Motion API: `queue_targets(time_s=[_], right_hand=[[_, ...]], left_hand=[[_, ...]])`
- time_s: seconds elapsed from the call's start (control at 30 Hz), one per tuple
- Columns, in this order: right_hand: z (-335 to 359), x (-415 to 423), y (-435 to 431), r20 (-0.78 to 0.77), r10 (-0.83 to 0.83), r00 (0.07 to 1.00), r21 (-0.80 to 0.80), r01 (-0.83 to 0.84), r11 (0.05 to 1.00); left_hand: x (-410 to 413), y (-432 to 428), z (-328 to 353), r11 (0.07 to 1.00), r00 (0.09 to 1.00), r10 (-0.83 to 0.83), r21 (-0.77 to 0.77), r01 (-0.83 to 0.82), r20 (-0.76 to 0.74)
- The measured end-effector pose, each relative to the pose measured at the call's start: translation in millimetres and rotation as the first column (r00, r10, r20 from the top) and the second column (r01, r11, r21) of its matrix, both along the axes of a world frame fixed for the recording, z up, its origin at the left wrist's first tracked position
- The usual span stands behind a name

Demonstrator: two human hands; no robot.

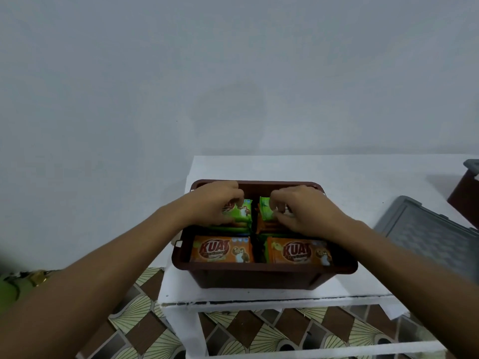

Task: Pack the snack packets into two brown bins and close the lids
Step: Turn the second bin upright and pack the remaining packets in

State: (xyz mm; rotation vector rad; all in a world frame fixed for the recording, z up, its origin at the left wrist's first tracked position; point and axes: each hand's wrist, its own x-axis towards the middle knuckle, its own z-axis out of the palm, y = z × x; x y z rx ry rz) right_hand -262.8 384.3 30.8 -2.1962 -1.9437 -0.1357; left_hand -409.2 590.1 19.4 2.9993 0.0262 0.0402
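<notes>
The brown bin (pixel 264 266) stands uncovered at the left end of the white table (pixel 337 172). Orange KUAT packets (pixel 221 250) fill its near side. Left hand (pixel 215 203), fingers curled, pinches the far-left green packet (pixel 243 212). Right hand (pixel 303 211) likewise pinches the far-right green packet (pixel 265 209).

Open brown bin (pixel 259 277), two orange packets (pixel 221 250) flat side by side in its near half, green packets (pixel 245 213) stacked in its far half, grey lid (pixel 427 229) lying to its right, second brown bin (pixel 464 200) at right edge.
</notes>
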Motion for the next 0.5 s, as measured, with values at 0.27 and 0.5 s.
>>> queue_targets(time_s=[0.27,0.5], right_hand=[[-19.5,20.9,13.2,0.150,-0.113,0.982,-0.198,0.142,0.970],[-25.3,26.2,6.5,0.095,-0.176,0.980,-0.181,0.191,0.965]], left_hand=[[16.4,-2.2,-17.1,0.891,0.997,-0.068,0.449,0.074,-0.029],[14.7,-4.7,-21.5,0.876,1.000,-0.020,0.482,0.017,0.001]])
